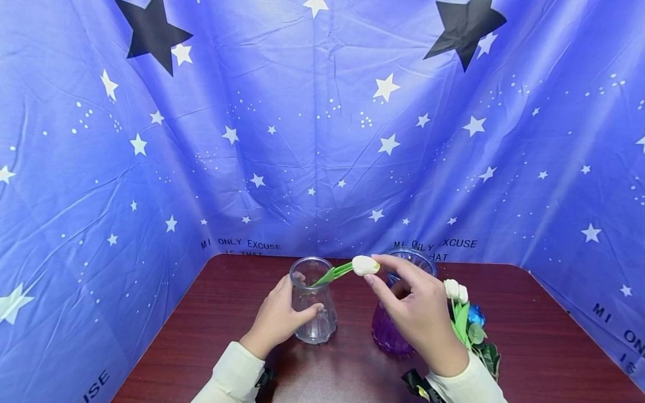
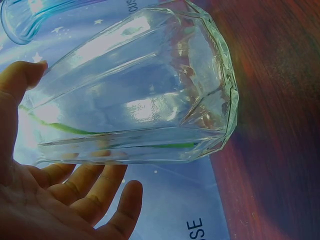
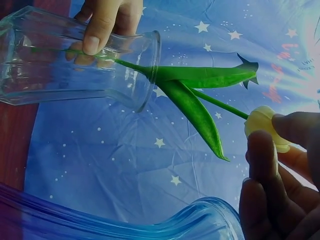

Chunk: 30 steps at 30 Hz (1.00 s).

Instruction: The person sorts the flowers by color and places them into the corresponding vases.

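Your left grip (image 1: 274, 320) clasps a clear glass vase (image 1: 317, 295); your right grip (image 1: 419, 305) pinches a white tulip (image 1: 363, 266), apparently mid-insertion and likely needing gentle lowering next.

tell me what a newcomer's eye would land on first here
Probably the blue cloth with stars, filling the background behind the table. Next, the white tulip, its bloom pinched by the right hand and its stem reaching into the clear vase that the left hand holds. A purple-blue vase stands partly behind the right hand.
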Tool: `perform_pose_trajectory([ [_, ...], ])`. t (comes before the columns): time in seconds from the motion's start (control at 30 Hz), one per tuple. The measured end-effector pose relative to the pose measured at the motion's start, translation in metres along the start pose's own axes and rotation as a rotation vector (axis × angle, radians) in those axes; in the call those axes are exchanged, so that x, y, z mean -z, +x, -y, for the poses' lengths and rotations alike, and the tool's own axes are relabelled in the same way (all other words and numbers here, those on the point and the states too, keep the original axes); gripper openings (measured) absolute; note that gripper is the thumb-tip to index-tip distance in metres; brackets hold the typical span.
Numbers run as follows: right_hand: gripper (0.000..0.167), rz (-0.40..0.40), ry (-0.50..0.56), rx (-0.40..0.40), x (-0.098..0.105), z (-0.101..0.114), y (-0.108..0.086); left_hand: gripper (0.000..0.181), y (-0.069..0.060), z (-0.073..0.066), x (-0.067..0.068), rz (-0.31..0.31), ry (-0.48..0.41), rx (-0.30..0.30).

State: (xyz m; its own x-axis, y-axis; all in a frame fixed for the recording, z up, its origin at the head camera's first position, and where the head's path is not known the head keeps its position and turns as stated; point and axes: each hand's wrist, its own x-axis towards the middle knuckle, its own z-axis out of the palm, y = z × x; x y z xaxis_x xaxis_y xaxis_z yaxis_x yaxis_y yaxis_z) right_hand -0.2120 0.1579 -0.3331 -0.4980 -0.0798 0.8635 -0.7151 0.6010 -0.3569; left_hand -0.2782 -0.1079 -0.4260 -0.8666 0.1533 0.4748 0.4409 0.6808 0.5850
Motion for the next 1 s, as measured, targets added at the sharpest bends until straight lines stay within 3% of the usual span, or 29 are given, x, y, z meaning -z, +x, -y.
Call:
perform_pose_trajectory([
  [0.5, 0.028, 0.054, -0.042, -0.046, -0.0033, -0.0016, -0.0013, 0.074, -0.0004, -0.0003, -0.0001, 0.009, 0.0, 0.002],
  [1.0, 0.028, 0.057, -0.065, -0.061, -0.0077, -0.0009, -0.004, 0.077, -0.0004, -0.0003, -0.0002, 0.001, 0.011, -0.013],
])
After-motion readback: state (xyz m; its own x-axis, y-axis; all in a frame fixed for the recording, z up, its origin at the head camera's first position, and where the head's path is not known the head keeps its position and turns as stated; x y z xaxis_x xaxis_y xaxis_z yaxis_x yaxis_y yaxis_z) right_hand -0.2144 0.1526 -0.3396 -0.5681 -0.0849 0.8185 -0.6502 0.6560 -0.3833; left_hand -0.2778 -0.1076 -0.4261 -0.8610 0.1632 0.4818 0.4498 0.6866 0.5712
